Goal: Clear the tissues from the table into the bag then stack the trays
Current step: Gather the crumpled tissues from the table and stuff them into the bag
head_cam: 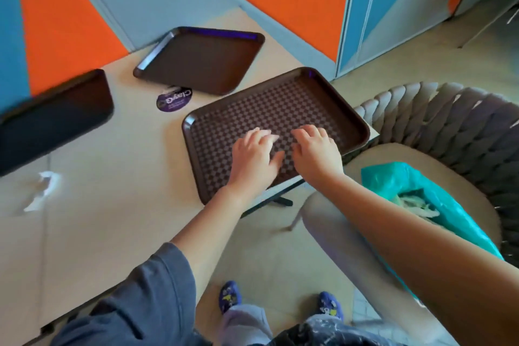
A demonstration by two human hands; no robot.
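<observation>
Brown checkered tray (331, 98) at the surface's (112, 191) 3 o'clock edge carries the left hand (254, 159) and right hand (316, 153), both flat with an empty, spread grip, while one tissue (42, 191) lies at 9 o'clock.

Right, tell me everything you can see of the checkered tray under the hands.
The dark brown rectangular plastic tray with the checkered floor has a raised rim and rounded corners. It lies flat at the table's right edge, one corner overhanging. The left hand and right hand both rest palm-down on its floor, fingers spread. It looks empty and touches neither other tray.
</observation>
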